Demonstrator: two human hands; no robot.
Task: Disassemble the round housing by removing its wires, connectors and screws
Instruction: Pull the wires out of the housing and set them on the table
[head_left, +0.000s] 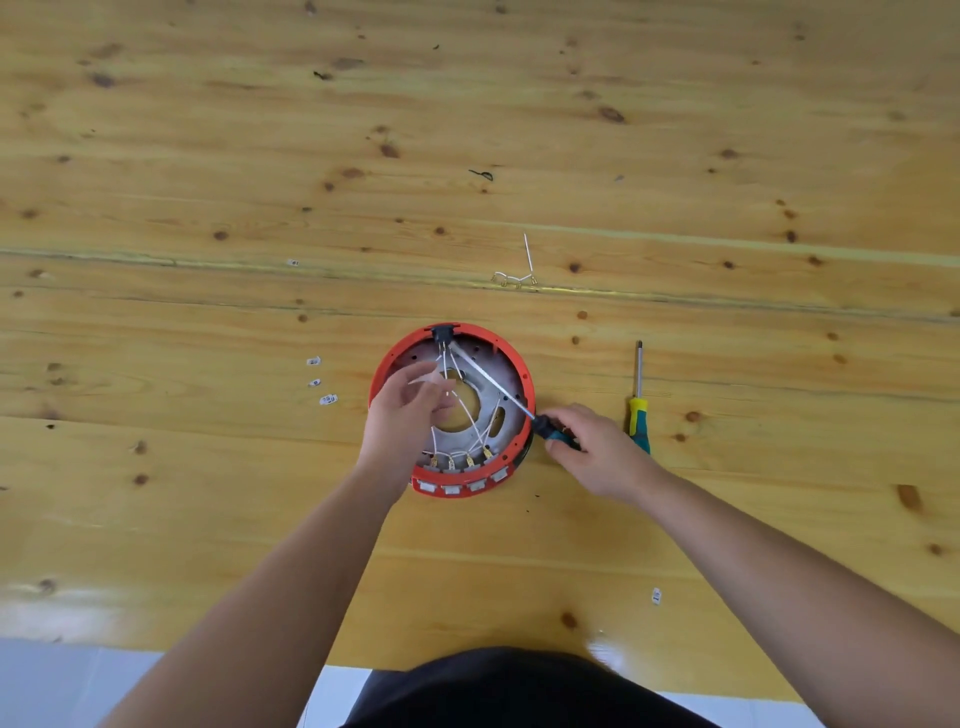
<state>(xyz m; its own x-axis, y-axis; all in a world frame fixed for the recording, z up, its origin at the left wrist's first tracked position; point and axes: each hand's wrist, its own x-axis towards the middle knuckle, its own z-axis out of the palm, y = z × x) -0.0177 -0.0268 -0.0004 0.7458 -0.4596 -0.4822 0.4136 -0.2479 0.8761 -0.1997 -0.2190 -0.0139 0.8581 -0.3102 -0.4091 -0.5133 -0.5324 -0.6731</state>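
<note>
Right hand (597, 452) grips screwdriver (498, 387) inside red housing (452, 491); left hand (402, 410) blurred, grip unclear; no readable labels.

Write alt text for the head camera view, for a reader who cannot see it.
A person's right hand grips a screwdriver whose shaft reaches across a round red housing to a black connector at its far rim, while the left hand holds white wires inside. A second screwdriver, a removed wire bundle and small white parts lie on the wooden table.
</note>
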